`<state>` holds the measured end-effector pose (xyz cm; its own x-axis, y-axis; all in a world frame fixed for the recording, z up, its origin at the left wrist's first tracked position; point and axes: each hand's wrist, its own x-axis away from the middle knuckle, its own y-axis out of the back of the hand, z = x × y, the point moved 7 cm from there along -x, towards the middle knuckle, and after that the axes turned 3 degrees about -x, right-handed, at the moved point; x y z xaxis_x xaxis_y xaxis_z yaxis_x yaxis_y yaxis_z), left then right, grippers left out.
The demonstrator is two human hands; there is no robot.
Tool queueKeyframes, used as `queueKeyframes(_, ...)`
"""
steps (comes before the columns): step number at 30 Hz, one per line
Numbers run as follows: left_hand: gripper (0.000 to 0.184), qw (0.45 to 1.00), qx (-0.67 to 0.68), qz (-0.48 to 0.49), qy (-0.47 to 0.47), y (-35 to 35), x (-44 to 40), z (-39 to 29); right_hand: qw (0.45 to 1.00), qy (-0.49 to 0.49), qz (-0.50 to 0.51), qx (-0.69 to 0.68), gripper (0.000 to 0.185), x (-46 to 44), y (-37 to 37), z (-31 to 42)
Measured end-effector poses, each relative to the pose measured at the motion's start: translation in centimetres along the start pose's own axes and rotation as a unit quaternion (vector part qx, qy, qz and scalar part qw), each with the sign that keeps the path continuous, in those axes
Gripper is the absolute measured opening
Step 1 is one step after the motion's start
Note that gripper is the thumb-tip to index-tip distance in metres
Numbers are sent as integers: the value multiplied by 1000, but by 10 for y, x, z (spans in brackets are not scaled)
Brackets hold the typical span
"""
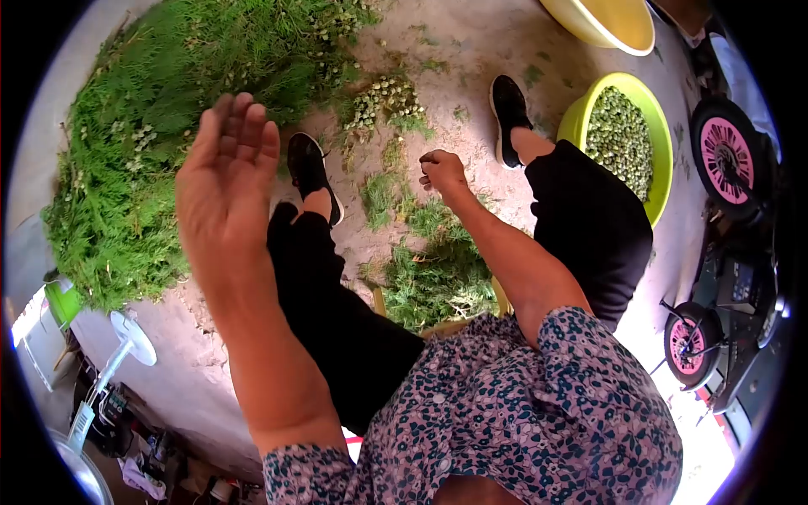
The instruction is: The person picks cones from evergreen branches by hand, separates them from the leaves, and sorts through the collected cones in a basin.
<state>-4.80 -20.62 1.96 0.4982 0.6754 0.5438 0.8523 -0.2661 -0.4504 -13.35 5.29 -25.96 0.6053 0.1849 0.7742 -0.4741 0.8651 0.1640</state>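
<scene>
My left hand point(227, 177) is raised with its palm showing and its fingers stretched out, with nothing in it. Behind it lies a large heap of green feathery branches point(126, 219). My right hand point(443, 172) is lower, between my knees, with its fingers curled in; whatever they may hold is too small to make out. Loose sprigs point(379, 198) lie on the floor near that hand. Between the two shoes sits a small pile of pale green cones point(387, 103). A container of sprigs point(442, 282) stands close to my body, partly hidden by the shirt.
At the right, a lime-green basin point(662, 160) holds many small green cones. A yellow basin point(589, 25) stands at the top right. Pink-wheeled vehicle parts point(725, 160) are along the right edge. A pale fan point(130, 341) stands at the lower left.
</scene>
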Motion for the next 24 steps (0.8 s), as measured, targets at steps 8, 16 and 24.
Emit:
queueKeyframes(8,37,983,88,157,29,3,28,-25,987,118,-96,59,23,-94,-39,-33)
queueKeyframes(16,41,995,30,95,31,-15,44,-20,909,257,-86,318,55,-75,-61,21)
queueKeyframes(24,41,996,-3,88,18,-27,47,-11,887,329,-196,256,17,-73,-1,-13)
